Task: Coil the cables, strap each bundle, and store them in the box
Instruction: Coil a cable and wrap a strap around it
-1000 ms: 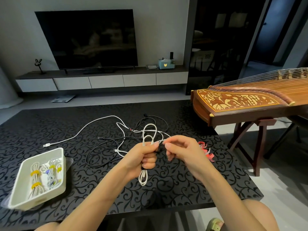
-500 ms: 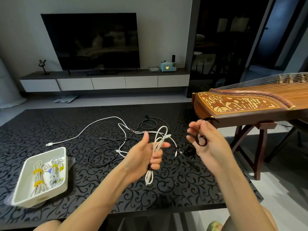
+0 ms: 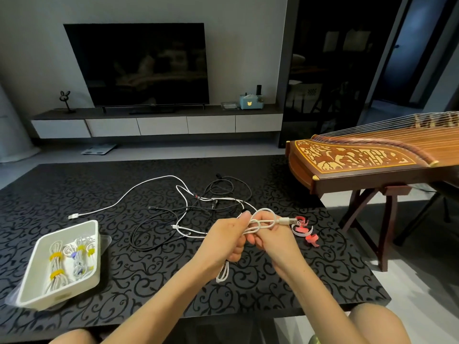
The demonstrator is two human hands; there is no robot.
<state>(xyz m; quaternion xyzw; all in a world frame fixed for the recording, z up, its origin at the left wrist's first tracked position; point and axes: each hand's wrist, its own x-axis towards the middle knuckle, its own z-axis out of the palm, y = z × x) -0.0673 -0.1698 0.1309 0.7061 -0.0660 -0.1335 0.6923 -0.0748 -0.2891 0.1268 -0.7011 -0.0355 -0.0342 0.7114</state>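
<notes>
**cablenoob:** any brand or label readable on this stuff?

**tidy_desk:** nope, any print on the plug (image 3: 289, 221) is too small to read. The only marking I can make out is a little cat face on the blue tissue box (image 3: 249, 102) on the far shelf.

**cablenoob:** ok, where's the cable and what are the hands doing?

**tidy_desk:** The white cable (image 3: 263, 223) is folded into long loops and held up over the near middle of the desk (image 3: 154, 289). The left hand (image 3: 227, 240) is wrapped round the loops with the thumb on top. The right hand (image 3: 277, 242) has its fingers curled round the same loops just short of the plug. One loop end hangs below the left hand.

**cablenoob:** counts? room to move?

**tidy_desk:** There's one box (image 3: 74, 288) at near left, right by the desk's near edge. It holds coiled white bundles (image 3: 56, 265): two yellow bands on the left one, more yellow plus purple on the rest. I can't tell how many bundles. There are three curled pink straps (image 3: 305, 231), I think, just right of the right hand, with the desk's right edge not far beyond. The loose cables (image 3: 218, 194), white and black, lie tangled beyond the hands, and I can't count them. Patterned desk top shows between the box and the hands. A zither (image 3: 367, 157) on a stand sits just off the far right corner.
</notes>
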